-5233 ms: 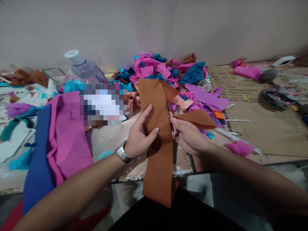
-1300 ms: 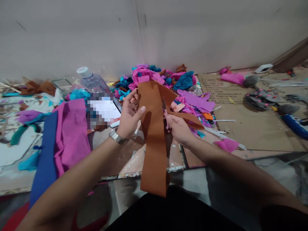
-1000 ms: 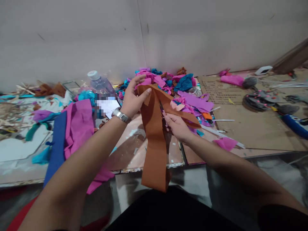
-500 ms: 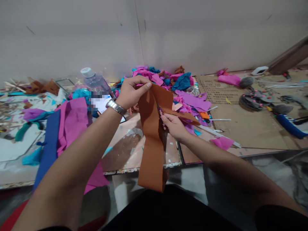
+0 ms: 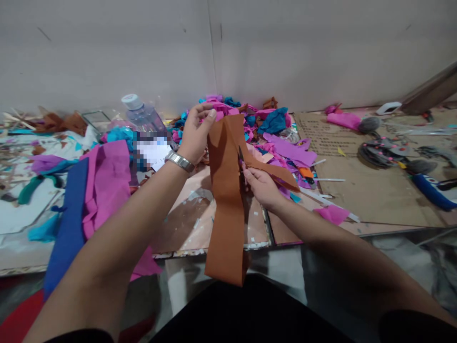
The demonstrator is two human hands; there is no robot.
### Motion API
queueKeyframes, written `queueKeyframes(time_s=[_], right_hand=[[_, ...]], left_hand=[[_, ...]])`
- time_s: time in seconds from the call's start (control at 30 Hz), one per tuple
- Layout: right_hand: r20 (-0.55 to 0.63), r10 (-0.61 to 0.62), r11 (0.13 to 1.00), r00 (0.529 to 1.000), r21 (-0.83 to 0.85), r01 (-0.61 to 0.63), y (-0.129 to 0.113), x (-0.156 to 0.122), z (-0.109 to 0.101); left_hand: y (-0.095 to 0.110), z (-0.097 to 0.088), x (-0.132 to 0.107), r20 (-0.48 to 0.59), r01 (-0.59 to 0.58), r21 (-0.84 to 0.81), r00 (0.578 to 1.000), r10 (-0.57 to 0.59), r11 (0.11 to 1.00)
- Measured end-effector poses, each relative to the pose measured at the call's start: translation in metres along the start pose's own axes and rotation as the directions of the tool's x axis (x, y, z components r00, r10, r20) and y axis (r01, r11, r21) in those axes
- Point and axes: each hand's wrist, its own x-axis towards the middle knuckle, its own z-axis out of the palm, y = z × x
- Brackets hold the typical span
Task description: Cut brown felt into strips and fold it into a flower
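Left hand [image 5: 194, 136]: shifted from the top edge of the brown sheet [image 5: 226, 209] to its upper left side, grip unclear; judged a regrip amid cutting. Right hand [image 5: 263, 188]: closed on scissors [image 5: 243, 169]. Sheet: between hands, lower end past the table [image 5: 185, 233] edge. Writing: cardboard [image 5: 357, 195] print, illegible; phone [image 5: 157, 157] screen, partly pixelated; no brand readable.

Head-worn camera, facing forward and down over table [image 5: 189, 216] toward wall [image 5: 143, 52]; left hand [image 5: 195, 133], right hand [image 5: 263, 186] near.
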Motion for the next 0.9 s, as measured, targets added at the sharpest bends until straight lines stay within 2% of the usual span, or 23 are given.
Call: queueKeyframes(time_s=[0.1, 0.17, 0.23, 0.3, 0.4, 0.53, 0.9], right_hand=[[-0.006, 0.005, 0.999, 1.0, 0.04, -0.005, 0.005, 0.002, -0.001], [-0.004, 0.01, 0.996, 1.0, 0.089, -0.01, 0.008, 0.004, -0.001], [0.006, 0.027, 0.987, 1.0, 0.161, -0.028, 0.009, 0.004, 0.0], [0.015, 0.043, 0.974, 0.999, 0.221, -0.046, 0.009, 0.004, 0.002], [0.014, 0.056, 0.97, 0.998, 0.238, -0.058, 0.004, 0.003, 0.004], [-0.017, 0.074, 0.972, 0.997, 0.225, -0.069, 0.0, 0.001, 0.005], [-0.05, 0.098, 0.965, 0.994, 0.248, -0.083, 0.002, 0.0, 0.008]], left_hand=[[-0.01, -0.003, -0.021, -0.023, 0.228, -0.189, 0.971, -0.237, 0.955], [-0.012, -0.002, -0.041, 0.027, 0.361, -0.245, 0.93, -0.366, 0.9], [-0.012, 0.0, -0.06, 0.094, 0.465, -0.278, 0.884, -0.458, 0.841], [-0.011, 0.001, -0.074, 0.11, 0.524, -0.279, 0.85, -0.515, 0.805], [-0.012, 0.003, -0.084, 0.077, 0.505, -0.302, 0.858, -0.508, 0.808], [-0.015, 0.004, -0.084, 0.039, 0.454, -0.321, 0.883, -0.467, 0.831], [-0.016, 0.0, -0.084, 0.034, 0.439, -0.304, 0.892, -0.451, 0.846]])
